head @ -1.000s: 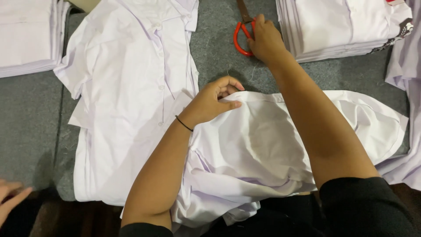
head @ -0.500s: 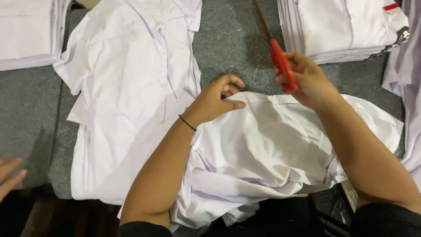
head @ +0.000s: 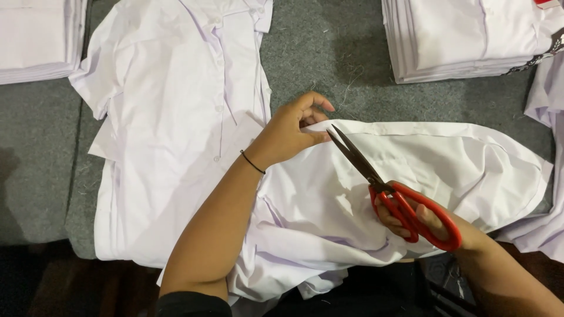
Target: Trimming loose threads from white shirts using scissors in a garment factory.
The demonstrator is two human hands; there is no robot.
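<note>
A crumpled white shirt (head: 446, 170) lies in front of me on grey felt. My left hand (head: 291, 132) pinches its upper left edge between thumb and fingers; a thin black band circles that wrist. My right hand (head: 420, 220) grips red-handled scissors (head: 399, 196) over the shirt. The dark blades look closed or nearly so, and their tips point up-left, almost touching my left thumb at the pinched edge.
A second white shirt (head: 170, 117) lies spread flat on the left. A stack of folded white garments (head: 464, 35) sits at the top right, another stack (head: 38, 38) at the top left. More white cloth (head: 546, 94) hangs at the right edge. Grey felt (head: 329, 53) covers the surface.
My right hand picked up the scissors at the top of the table, carried them down, and now aims the blades at the edge my left hand pinches. Another person's hand at lower left has gone.
</note>
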